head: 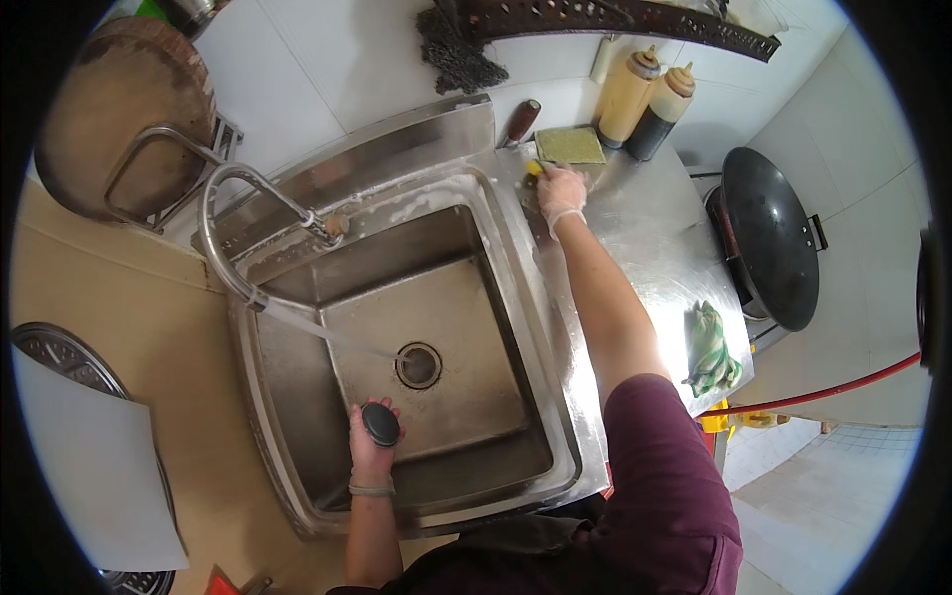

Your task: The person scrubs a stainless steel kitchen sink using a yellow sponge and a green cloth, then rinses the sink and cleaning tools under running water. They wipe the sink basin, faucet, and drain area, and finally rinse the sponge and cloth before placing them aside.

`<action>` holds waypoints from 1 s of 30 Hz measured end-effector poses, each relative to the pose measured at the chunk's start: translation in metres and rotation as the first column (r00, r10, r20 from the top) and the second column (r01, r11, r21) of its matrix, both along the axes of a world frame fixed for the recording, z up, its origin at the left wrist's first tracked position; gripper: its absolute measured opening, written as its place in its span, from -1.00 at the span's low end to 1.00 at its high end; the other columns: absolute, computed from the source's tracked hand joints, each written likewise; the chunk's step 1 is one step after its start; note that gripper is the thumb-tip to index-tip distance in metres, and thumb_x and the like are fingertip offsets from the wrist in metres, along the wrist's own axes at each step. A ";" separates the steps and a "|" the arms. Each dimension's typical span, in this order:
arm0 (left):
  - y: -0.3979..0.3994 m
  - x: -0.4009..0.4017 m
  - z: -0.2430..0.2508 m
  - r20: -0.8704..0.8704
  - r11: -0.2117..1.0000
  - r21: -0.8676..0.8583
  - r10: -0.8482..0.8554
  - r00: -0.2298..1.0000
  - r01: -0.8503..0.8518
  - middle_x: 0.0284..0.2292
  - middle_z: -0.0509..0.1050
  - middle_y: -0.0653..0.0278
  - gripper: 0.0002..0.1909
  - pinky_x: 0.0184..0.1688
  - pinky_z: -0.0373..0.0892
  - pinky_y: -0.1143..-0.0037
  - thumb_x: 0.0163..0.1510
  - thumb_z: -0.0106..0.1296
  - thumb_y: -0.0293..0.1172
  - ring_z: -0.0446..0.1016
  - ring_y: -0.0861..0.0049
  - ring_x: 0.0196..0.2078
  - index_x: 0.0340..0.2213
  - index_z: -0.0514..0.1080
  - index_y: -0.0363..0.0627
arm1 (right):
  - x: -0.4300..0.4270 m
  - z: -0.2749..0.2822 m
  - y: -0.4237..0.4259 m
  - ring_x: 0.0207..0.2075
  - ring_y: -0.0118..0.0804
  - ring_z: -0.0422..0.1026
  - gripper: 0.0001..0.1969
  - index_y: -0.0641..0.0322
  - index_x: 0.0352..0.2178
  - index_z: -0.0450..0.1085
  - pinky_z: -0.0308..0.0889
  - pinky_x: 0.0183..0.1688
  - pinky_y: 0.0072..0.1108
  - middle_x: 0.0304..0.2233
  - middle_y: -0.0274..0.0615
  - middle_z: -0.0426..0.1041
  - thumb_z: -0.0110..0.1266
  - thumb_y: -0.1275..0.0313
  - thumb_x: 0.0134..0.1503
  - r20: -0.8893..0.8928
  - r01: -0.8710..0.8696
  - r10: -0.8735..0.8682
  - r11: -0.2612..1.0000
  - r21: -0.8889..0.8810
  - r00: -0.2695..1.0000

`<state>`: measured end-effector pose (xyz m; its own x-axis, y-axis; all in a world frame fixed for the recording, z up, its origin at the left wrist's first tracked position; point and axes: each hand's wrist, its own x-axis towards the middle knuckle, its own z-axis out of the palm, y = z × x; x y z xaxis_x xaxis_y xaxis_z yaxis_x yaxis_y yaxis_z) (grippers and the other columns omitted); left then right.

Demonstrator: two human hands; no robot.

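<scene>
My left hand (370,455), in a clear plastic glove, is over the near part of a stainless steel sink (476,357). Its fingers are curled around a round black object (381,425), perhaps a lid or a small container. Water runs from a curved metal faucet (216,238) into the drain (418,365). Beyond the sink's right rim, my gloved right hand (563,190) reaches low over the steel counter (632,223). At its fingertips is a small yellow and green sponge (535,168), partly hidden by the hand. A flat green scouring pad (570,145) lies just past it.
Two squeeze bottles (631,97) and a brown-handled tool (523,119) stand by the wall. Right lies a crumpled green-and-white cloth (710,349), with a black wok (770,238) beyond. Left are a round wooden chopping board (126,111) and a white sheet (89,461).
</scene>
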<state>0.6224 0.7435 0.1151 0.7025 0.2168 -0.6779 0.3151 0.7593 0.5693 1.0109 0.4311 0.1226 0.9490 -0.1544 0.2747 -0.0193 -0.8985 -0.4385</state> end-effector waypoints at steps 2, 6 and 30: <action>-0.013 0.001 0.005 -0.069 1.000 0.025 0.009 0.998 -0.008 -0.27 0.39 0.34 -0.63 -0.47 0.28 0.42 0.10 -0.33 0.06 0.38 0.48 -0.32 -0.27 0.27 0.09 | -0.005 0.000 0.003 -0.20 -0.08 0.31 -0.78 -0.08 -0.35 0.44 0.25 -0.19 -0.34 -0.26 -0.26 0.39 -0.03 0.29 -0.09 -0.045 -0.228 0.228 0.973 -0.014 0.973; -0.026 0.000 0.000 -0.047 0.999 -0.008 -0.032 0.998 0.032 -0.30 0.41 0.38 -0.64 -0.47 0.28 0.43 0.10 -0.32 0.05 0.38 0.49 -0.32 -0.28 0.28 0.10 | -0.060 -0.001 -0.028 -0.20 -0.09 0.29 -0.82 -0.01 -0.40 0.42 0.25 -0.19 -0.32 -0.22 -0.27 0.35 -0.05 0.28 -0.06 -0.141 -0.504 0.491 0.861 -0.072 0.859; 0.028 0.143 0.034 -0.104 0.833 0.553 0.093 0.990 -0.020 -0.22 0.33 0.17 -0.49 -0.18 0.21 0.19 -0.04 -0.14 0.16 0.26 0.29 -0.17 -0.23 0.28 0.01 | -0.394 0.081 -0.208 -0.49 -0.37 0.39 -0.83 0.27 -0.33 0.35 0.27 -0.49 -0.56 -0.46 -0.24 0.44 -0.14 0.45 0.09 -0.258 0.045 0.141 0.798 0.602 0.956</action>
